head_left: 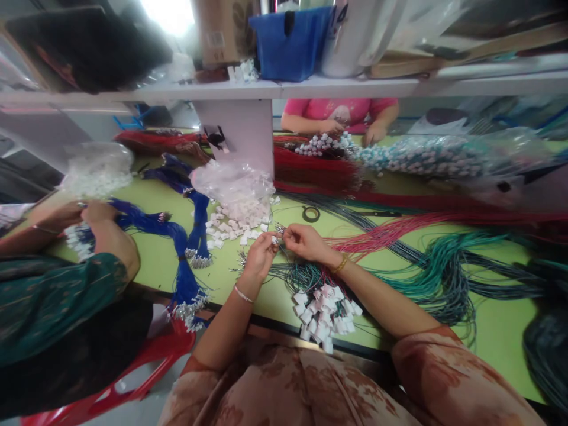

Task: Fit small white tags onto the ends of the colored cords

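Note:
My left hand [261,253] is pinched shut on a small white connector [271,239] above the green table [231,278]. Touching it from the right, my right hand [306,241] pinches thin wire ends that meet the connector between the two hands. Beneath my hands lies a bundle of green and red wires [310,275]. A cluster of white connectors on finished wires [326,316] rests at the table's near edge. Loose white connectors [235,228] lie scattered just left of my hands, under a clear plastic bag [235,183].
At my left, a person in a green sleeve [57,296] handles blue wire bundles [177,236]. Across the table a person in pink [341,115] works on white-tipped wires. Teal wire coils [444,272], red wires [319,171], a tape roll [310,214] and a shelf with a blue bin [288,44] surround me.

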A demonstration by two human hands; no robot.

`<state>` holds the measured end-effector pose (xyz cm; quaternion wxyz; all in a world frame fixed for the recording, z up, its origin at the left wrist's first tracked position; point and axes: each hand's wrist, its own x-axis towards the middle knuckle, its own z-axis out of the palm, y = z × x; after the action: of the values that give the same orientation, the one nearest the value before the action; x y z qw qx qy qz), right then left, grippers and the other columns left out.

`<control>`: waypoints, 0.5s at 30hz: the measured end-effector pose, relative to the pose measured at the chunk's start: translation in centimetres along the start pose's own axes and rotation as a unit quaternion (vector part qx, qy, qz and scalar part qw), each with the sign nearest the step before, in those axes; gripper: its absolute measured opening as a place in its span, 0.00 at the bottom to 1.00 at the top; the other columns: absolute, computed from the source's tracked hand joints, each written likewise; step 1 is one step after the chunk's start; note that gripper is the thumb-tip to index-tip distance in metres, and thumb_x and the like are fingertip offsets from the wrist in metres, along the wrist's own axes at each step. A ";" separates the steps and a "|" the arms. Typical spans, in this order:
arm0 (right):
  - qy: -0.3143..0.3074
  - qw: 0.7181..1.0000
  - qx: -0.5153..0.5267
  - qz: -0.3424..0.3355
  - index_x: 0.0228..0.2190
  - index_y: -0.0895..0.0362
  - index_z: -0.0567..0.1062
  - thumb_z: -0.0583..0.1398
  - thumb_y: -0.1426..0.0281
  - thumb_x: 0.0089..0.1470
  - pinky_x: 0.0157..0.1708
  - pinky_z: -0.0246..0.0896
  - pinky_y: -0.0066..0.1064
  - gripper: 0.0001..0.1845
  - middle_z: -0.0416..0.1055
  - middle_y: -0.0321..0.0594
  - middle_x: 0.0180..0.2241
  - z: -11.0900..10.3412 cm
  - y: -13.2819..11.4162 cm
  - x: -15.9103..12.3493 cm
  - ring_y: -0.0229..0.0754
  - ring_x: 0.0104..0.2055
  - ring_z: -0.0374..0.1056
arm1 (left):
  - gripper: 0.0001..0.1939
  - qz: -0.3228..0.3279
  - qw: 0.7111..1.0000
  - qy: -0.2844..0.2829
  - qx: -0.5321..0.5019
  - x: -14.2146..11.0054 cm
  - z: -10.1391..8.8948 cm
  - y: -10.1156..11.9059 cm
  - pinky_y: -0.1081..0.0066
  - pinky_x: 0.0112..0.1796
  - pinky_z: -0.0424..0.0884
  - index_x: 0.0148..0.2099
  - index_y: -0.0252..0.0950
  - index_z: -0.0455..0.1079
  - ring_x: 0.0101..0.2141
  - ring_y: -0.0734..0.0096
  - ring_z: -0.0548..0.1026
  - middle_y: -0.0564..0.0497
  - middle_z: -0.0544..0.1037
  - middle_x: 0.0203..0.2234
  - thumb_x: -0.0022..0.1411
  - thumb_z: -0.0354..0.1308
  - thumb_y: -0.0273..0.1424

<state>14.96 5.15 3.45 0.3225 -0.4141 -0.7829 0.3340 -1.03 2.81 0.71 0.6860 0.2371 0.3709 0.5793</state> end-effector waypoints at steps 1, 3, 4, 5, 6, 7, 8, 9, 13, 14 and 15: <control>0.000 1.000 -0.008 0.002 0.23 0.59 0.69 0.57 0.72 0.47 0.24 0.46 0.24 0.04 0.64 0.32 0.20 0.0 0.0 -0.2 0.32 0.22 0.55 | 0.08 -0.002 1.000 -0.005 0.001 0.0 0.1 -0.1 0.77 0.29 0.64 0.34 0.32 0.71 0.25 0.81 0.68 0.50 0.76 0.31 0.52 0.65 0.29; 0.004 1.000 -0.023 0.008 0.23 0.59 0.68 0.57 0.72 0.46 0.24 0.45 0.24 0.04 0.63 0.32 0.20 0.0 0.0 -0.4 0.32 0.22 0.55 | 0.09 -0.002 1.000 -0.009 0.006 -0.1 0.2 -0.2 0.77 0.29 0.64 0.34 0.31 0.70 0.25 0.81 0.68 0.49 0.75 0.31 0.52 0.65 0.30; 0.007 0.999 -0.029 0.012 0.23 0.59 0.68 0.57 0.72 0.46 0.24 0.45 0.25 0.04 0.64 0.32 0.20 0.0 0.0 -0.5 0.32 0.22 0.55 | 0.09 0.001 1.000 -0.009 0.010 -0.2 0.2 -0.2 0.77 0.29 0.64 0.34 0.31 0.70 0.25 0.81 0.68 0.49 0.75 0.31 0.52 0.65 0.30; 0.009 0.999 -0.034 0.016 0.23 0.59 0.69 0.57 0.71 0.46 0.24 0.45 0.25 0.04 0.64 0.32 0.20 0.1 0.0 -0.5 0.32 0.22 0.55 | 0.10 0.004 1.000 -0.008 0.015 -0.2 0.3 -0.3 0.77 0.29 0.64 0.34 0.31 0.70 0.25 0.81 0.68 0.50 0.75 0.31 0.51 0.66 0.31; 0.010 0.999 -0.039 0.018 0.24 0.59 0.69 0.57 0.71 0.46 0.24 0.45 0.25 0.04 0.64 0.32 0.20 0.1 0.0 -0.4 0.32 0.22 0.55 | 0.11 0.010 1.000 -0.005 0.023 -0.3 0.3 -0.3 0.77 0.29 0.63 0.34 0.31 0.70 0.25 0.81 0.67 0.50 0.75 0.31 0.51 0.66 0.32; 0.010 0.999 -0.043 0.018 0.24 0.59 0.69 0.57 0.71 0.47 0.24 0.46 0.25 0.04 0.65 0.33 0.21 0.2 0.1 -0.4 0.32 0.22 0.56 | 0.12 0.016 0.999 0.000 0.034 -0.4 0.4 -0.4 0.77 0.28 0.63 0.34 0.31 0.71 0.25 0.82 0.67 0.51 0.74 0.30 0.50 0.66 0.33; 0.010 0.999 -0.048 0.017 0.24 0.59 0.69 0.57 0.71 0.47 0.25 0.46 0.25 0.04 0.65 0.33 0.21 0.3 0.1 -0.4 0.33 0.23 0.56 | 0.13 0.021 0.999 0.009 0.048 -0.5 0.4 -0.5 0.78 0.28 0.62 0.34 0.31 0.71 0.24 0.82 0.66 0.52 0.74 0.28 0.49 0.67 0.34; 0.010 0.998 -0.053 0.014 0.24 0.59 0.69 0.57 0.71 0.48 0.25 0.47 0.25 0.04 0.66 0.34 0.21 0.3 0.1 -0.5 0.33 0.23 0.56 | 0.13 0.024 0.998 0.019 0.062 -0.6 0.4 -0.6 0.78 0.27 0.61 0.33 0.32 0.71 0.24 0.82 0.66 0.53 0.73 0.27 0.49 0.67 0.34; 0.011 0.996 -0.093 -0.008 0.25 0.58 0.69 0.55 0.71 0.50 0.27 0.49 0.26 0.05 0.67 0.37 0.23 0.6 0.2 -0.8 0.35 0.25 0.58 | 0.15 0.018 0.994 0.054 0.089 -0.5 0.5 -1.1 0.79 0.25 0.59 0.32 0.31 0.71 0.22 0.84 0.64 0.53 0.73 0.26 0.46 0.68 0.37; 0.014 0.994 -0.106 -0.014 0.25 0.58 0.69 0.55 0.71 0.50 0.28 0.49 0.26 0.05 0.67 0.38 0.24 0.7 0.2 -0.8 0.36 0.26 0.58 | 0.16 0.019 0.994 0.060 0.088 -0.4 0.5 -1.2 0.79 0.25 0.59 0.32 0.31 0.71 0.22 0.84 0.64 0.54 0.72 0.25 0.46 0.69 0.37; 0.016 0.993 -0.118 -0.020 0.25 0.58 0.69 0.55 0.71 0.50 0.28 0.49 0.26 0.05 0.68 0.39 0.24 0.7 0.2 -0.9 0.36 0.26 0.59 | 0.16 0.022 0.994 0.065 0.090 -0.3 0.6 -1.3 0.79 0.24 0.58 0.32 0.31 0.71 0.22 0.84 0.64 0.54 0.72 0.24 0.45 0.69 0.37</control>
<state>14.91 4.32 2.65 0.2907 -0.4391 -0.8195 0.2260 0.23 2.26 0.15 0.6235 0.2674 0.4603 0.5726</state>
